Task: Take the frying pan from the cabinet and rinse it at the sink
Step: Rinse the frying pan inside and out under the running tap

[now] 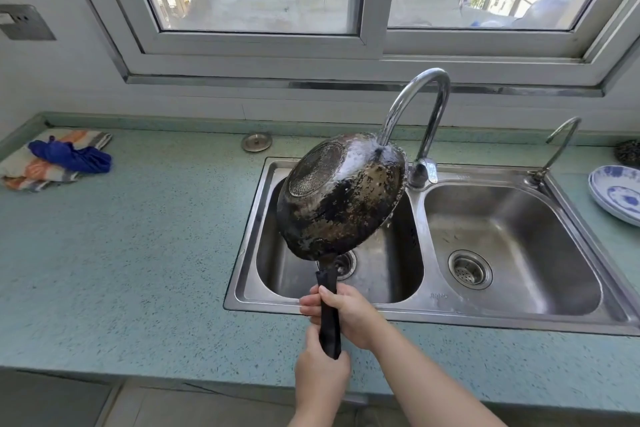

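Observation:
The frying pan (pixel 341 196) is black and scorched, turned so its worn underside faces me, tilted over the left basin of the steel sink (pixel 391 274). Water from the tall curved faucet (pixel 420 107) strikes the pan's upper rim and runs down its back. Both hands grip the black handle (pixel 329 315). My right hand (pixel 349 314) holds it higher up, close to the sink's front rim. My left hand (pixel 320 369) wraps the handle's end, over the counter's front edge. The pan's inside is hidden from me.
The sink's right basin (pixel 512 246) has a strainer drain. A smaller tap (pixel 559 149) stands at the back right. Blue-patterned plates (pixel 618 194) lie at the right edge. Cloths (pixel 55 158) lie on the green counter at left. A metal drain plug (pixel 256 142) rests behind the sink.

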### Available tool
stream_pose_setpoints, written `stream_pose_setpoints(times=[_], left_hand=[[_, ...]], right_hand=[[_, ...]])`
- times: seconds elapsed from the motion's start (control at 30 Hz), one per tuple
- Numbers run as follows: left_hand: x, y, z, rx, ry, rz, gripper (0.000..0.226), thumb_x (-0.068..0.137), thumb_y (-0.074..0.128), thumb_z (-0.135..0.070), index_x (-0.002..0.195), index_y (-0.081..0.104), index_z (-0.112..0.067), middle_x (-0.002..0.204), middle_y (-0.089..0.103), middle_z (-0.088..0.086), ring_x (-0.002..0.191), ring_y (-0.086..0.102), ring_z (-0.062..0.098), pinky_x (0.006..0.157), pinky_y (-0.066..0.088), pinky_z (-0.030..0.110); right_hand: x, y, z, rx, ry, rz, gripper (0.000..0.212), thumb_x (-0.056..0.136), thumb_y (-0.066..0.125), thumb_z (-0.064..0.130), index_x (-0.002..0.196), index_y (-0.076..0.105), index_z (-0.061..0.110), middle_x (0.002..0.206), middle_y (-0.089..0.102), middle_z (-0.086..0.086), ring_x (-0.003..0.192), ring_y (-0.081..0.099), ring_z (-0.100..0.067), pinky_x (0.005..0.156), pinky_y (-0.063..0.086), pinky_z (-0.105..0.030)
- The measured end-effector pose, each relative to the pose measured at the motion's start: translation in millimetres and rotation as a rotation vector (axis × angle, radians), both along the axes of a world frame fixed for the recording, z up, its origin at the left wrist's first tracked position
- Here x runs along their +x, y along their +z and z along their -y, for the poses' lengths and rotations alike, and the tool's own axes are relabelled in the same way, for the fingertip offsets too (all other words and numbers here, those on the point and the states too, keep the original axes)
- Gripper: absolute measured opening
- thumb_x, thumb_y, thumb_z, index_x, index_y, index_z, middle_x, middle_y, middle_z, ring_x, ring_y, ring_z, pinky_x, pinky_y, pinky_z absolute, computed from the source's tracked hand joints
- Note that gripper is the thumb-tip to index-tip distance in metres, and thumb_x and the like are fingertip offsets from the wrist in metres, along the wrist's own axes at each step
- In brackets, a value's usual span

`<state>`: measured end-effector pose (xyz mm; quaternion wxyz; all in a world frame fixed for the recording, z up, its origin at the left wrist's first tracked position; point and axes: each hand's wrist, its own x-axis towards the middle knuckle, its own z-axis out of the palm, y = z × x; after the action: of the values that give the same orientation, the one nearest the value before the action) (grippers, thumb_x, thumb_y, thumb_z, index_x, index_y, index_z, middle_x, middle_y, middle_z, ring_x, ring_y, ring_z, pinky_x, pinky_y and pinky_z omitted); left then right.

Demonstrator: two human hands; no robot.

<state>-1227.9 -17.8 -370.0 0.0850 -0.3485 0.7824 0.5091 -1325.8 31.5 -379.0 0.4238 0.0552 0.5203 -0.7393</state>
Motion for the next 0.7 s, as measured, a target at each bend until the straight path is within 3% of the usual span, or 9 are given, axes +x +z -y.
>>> stream_pose_setpoints(times=[0.4,0.7], left_hand=[[1.1,4.5,-0.8,0.096,0.056,-0.046,0.03,0.077,0.059,-0.006,0.099,0.05,-0.024,0.067,0.055,-0.006,0.062,0.052,0.007,0.051,0.035,0.018],[2.8,9.9,4.3,0.106,0.054,-0.049,0.024,0.078,0.058,-0.007,0.093,0.05,-0.023,0.065,0.052,-0.004,0.059,0.05,0.01,0.049,0.035,0.02]], right_hand=[[-0.3,0.6,3.7,0.083,0.054,-0.054,0.009,0.098,0.043,0.011,0.1,0.044,0.003,0.083,0.069,-0.009,0.067,0.071,-0.012,0.061,0.052,-0.023],[-0.2,5.1,9.1,0.094,0.059,-0.045,0.009,0.098,0.043,0.01,0.101,0.045,0.002,0.081,0.068,-0.01,0.06,0.069,-0.011,0.057,0.052,-0.023]])
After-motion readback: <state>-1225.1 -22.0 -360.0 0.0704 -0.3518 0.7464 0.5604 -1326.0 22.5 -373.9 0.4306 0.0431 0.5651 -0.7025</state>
